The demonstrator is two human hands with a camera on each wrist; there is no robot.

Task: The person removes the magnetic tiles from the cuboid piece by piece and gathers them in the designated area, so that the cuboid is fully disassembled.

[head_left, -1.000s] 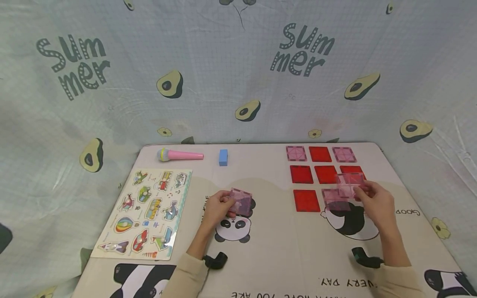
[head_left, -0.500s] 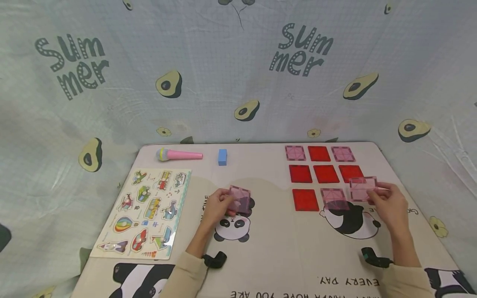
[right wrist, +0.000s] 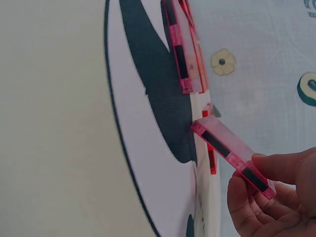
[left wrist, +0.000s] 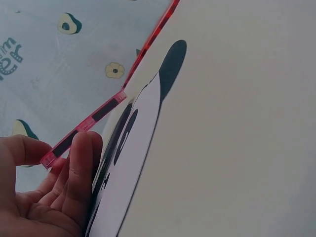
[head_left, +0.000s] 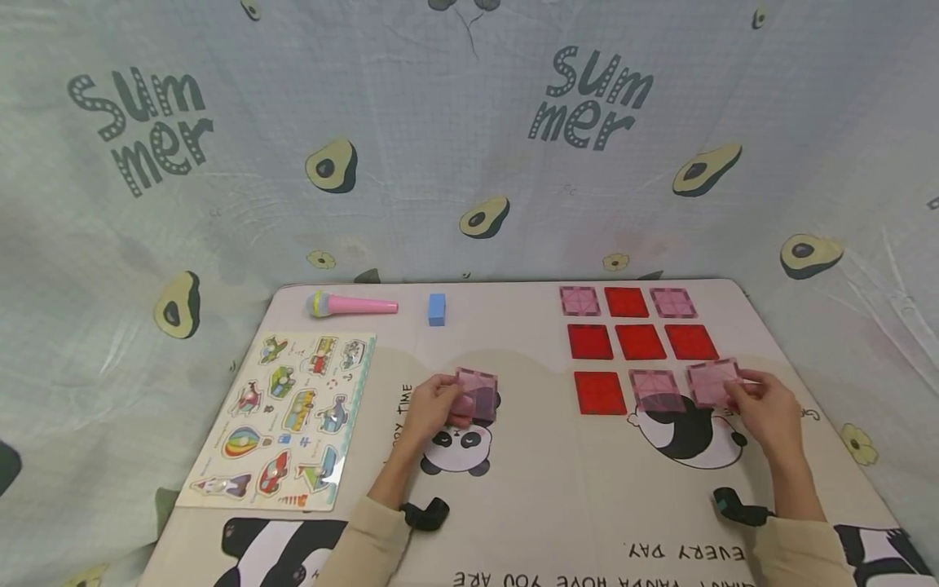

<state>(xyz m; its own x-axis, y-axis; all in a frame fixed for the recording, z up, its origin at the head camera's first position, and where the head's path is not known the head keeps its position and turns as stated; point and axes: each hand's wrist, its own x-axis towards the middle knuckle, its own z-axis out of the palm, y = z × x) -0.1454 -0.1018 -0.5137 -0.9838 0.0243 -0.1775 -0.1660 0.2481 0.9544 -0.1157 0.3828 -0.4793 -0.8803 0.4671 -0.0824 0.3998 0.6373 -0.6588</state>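
Observation:
My right hand (head_left: 766, 412) pinches a pink see-through magnetic tile (head_left: 707, 383) by its right side. That tile is slightly tilted and close over the mat, right of a flat pink tile (head_left: 656, 391) and just below a red tile (head_left: 692, 342). In the right wrist view the held tile (right wrist: 232, 158) slants, its edge magnets showing. Farther left, my left hand (head_left: 433, 412) pinches another pink tile (head_left: 478, 393) between thumb and fingers above a printed panda. The left wrist view shows this tile (left wrist: 84, 129) edge-on, raised at a slant.
Several red and pink tiles lie in rows at the right, including a front-left red tile (head_left: 600, 393). A pink toy microphone (head_left: 355, 305) and a blue block (head_left: 437, 310) lie at the back. A vehicle puzzle board (head_left: 282, 420) lies at left. A printed curtain (head_left: 411, 106) hangs behind.
My right hand has moved right and a little nearer with its pink tile, which no longer overlaps the flat pink tile beside it. The left hand has hardly moved.

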